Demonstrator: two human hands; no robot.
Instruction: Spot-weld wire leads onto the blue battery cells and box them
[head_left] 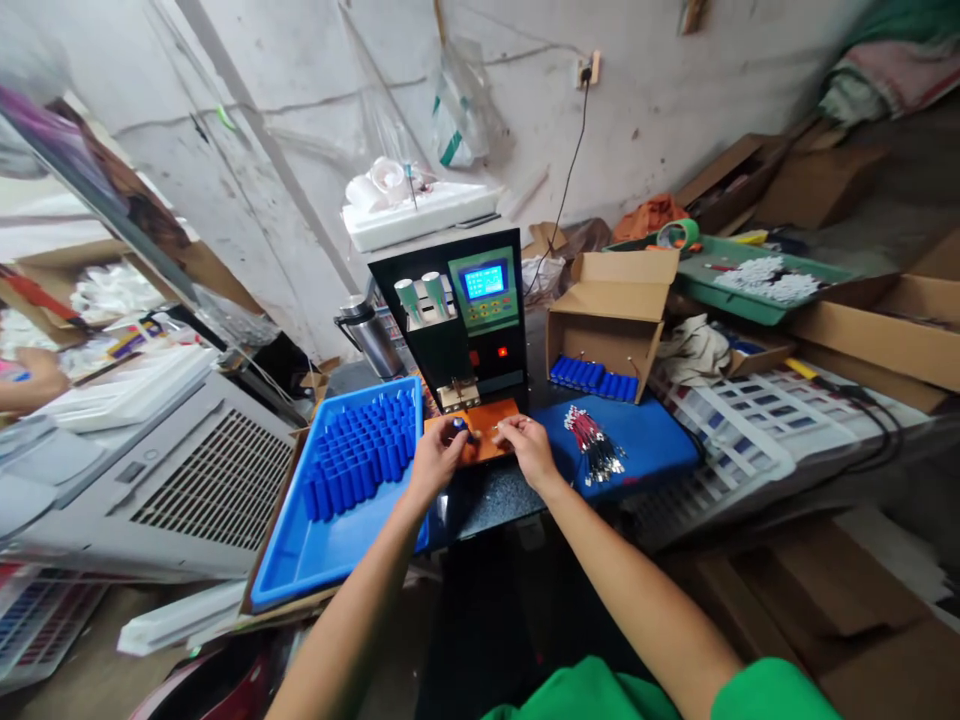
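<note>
My left hand [437, 458] is closed round a small blue cylindrical cell [459, 427], holding it upright on the orange plate [496, 412] in front of a black spot-welding machine [461, 315]. My right hand [527, 444] is pinched on something thin beside the cell; I cannot make it out. A blue tray [315, 550] with several upright blue cells [364, 455] lies left of my left hand. A bundle of red wires [594, 445] lies on a blue mat [637, 440] to the right of my right hand.
An open cardboard box [611, 320] holds a row of blue cells [592, 378] behind the mat. A metal flask [369, 335] stands left of the machine. A green tray [739, 285] with white parts sits at the back right. A grey vented unit [180, 480] lies at left.
</note>
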